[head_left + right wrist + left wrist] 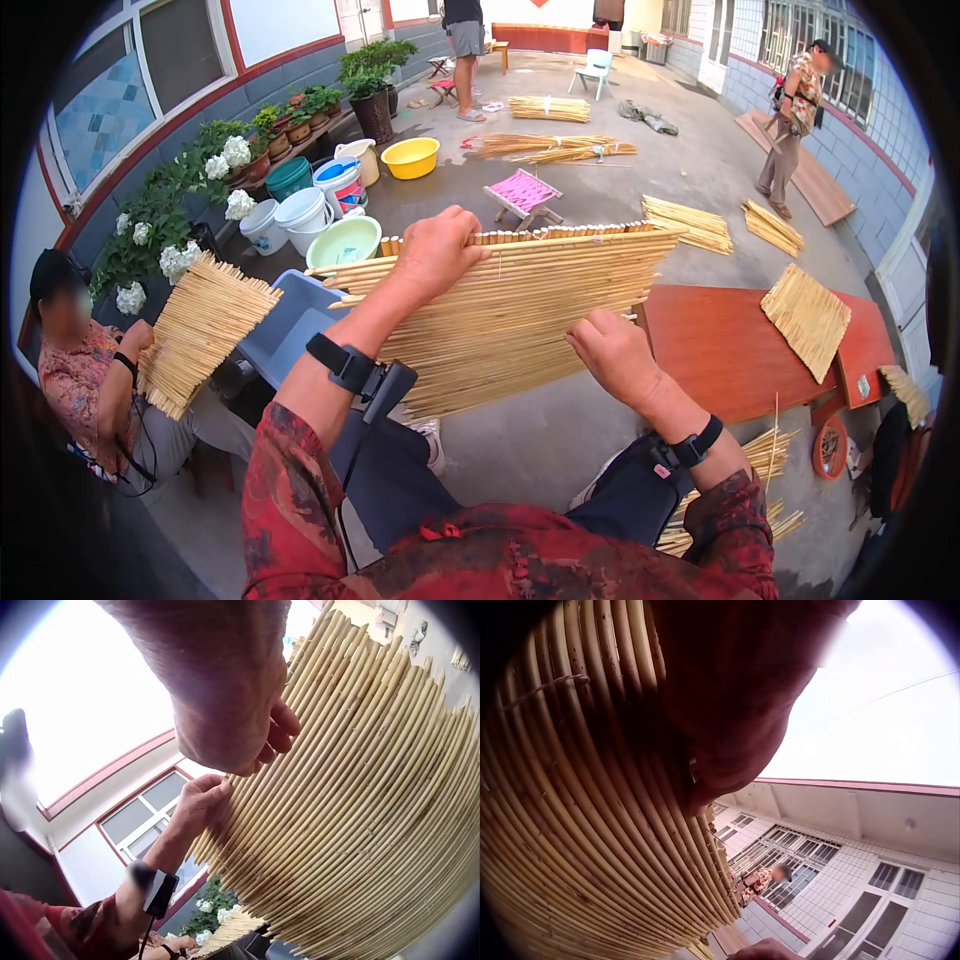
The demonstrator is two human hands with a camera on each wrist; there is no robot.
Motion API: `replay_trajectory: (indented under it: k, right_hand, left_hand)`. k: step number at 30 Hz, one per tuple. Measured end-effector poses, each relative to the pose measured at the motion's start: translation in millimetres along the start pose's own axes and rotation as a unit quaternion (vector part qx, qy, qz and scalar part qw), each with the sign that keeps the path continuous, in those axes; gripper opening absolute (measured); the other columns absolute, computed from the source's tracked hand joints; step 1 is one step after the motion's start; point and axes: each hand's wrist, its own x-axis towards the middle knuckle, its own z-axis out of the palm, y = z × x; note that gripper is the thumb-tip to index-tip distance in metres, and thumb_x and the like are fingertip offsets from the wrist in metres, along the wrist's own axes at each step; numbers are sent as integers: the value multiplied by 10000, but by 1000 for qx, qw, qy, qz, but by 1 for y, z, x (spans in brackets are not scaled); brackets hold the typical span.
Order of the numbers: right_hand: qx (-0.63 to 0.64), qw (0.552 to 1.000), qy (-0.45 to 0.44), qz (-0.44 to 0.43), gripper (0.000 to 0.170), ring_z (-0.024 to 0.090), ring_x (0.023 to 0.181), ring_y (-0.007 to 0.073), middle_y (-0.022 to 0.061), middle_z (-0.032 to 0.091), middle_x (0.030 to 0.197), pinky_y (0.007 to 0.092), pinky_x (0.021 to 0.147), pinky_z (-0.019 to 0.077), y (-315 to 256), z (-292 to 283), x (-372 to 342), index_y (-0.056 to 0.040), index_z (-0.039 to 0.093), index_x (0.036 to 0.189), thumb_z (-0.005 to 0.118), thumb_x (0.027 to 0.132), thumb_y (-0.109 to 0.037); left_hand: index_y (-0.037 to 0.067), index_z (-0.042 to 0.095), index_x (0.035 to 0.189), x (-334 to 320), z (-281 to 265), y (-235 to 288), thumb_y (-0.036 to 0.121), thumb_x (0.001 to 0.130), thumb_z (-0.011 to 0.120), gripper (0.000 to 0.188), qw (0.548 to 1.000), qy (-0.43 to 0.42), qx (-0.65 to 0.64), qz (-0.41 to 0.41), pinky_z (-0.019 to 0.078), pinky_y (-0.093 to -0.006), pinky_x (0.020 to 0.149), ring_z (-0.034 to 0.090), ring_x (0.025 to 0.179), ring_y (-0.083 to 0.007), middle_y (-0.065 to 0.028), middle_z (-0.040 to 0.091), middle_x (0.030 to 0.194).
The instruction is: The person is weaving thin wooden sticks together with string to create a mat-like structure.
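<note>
A mat of thin straw-coloured stalks [520, 320], bound side by side with thread, hangs tilted over the person's lap. Along its upper edge the left hand [435, 255] grips it, thumb on the near face; the left wrist view shows thread binding [551, 686] across the stalks [592, 795]. Close to the mat's right part is the right hand [615, 350], its fingers curled. In the right wrist view the curled fingertips [283, 727] lie right over the mat's face [352, 772], and I cannot tell whether they pinch a thread. Cut stalk ends [560, 232] show behind the top edge.
At left a seated person [85, 390] holds another stalk mat [205, 330]. A red-brown board [735, 350] at right bears a finished-looking mat [808, 320]. Loose stalks [770, 455] lie by the right knee. Ahead stand a pink-topped stool [522, 190], yellow basin [410, 158] and several buckets.
</note>
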Motion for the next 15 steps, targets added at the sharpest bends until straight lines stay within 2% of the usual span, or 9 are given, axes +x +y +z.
replay_trajectory:
  k: [2,4,5,7,12,14,15]
  right_hand:
    - [-2,1000,15,-13,106,554,683,254,73,483,712,368,591,466,-1,0,9,-76,534,803,638,809,-98]
    - [-3,999,40,-28,110,544,678,255,76,469,701,362,590,459,1,0,17,-77,525,792,631,809,-96]
    - [-3,999,45,-27,110,544,678,255,76,469,701,362,590,459,1,1,23,-77,525,792,631,809,-96]
    - [10,997,68,-46,92,541,679,248,70,464,707,358,593,454,0,7,36,-77,520,801,609,794,-96]
    - [-10,988,114,-107,83,519,666,238,71,452,712,350,595,441,-1,21,78,-65,509,811,562,757,-99]
    - [-22,984,129,-124,90,511,662,235,73,448,713,346,594,436,3,30,90,-60,502,808,550,745,-102]
    - [-20,980,135,-148,87,502,658,233,75,441,708,341,593,432,6,36,92,-59,494,795,551,746,-102]
  left_hand:
    - [57,636,909,3,-9,-1,286,770,733,285,1000,12,6,-11,484,-430,731,620,846,-320,-98,617,906]
    - [35,640,913,3,-14,-1,231,754,753,276,998,43,8,-36,475,-371,673,613,757,-259,-96,620,855]
    - [35,640,913,3,-17,0,231,754,753,276,998,44,12,-34,475,-371,673,613,757,-259,-96,620,855]
    - [40,649,901,-1,-24,5,279,768,730,285,996,25,-23,-82,485,-419,742,625,846,-315,-122,636,905]
    - [35,650,886,-9,-19,15,289,764,737,295,994,-6,-31,-100,487,-414,749,627,847,-317,-124,641,903]
    - [18,651,896,-12,-13,16,227,758,756,272,998,2,-22,-62,473,-365,674,611,759,-267,-116,631,857]
    - [20,650,894,-13,-13,18,219,755,761,267,997,-6,-24,-67,474,-365,678,610,761,-273,-115,634,860]
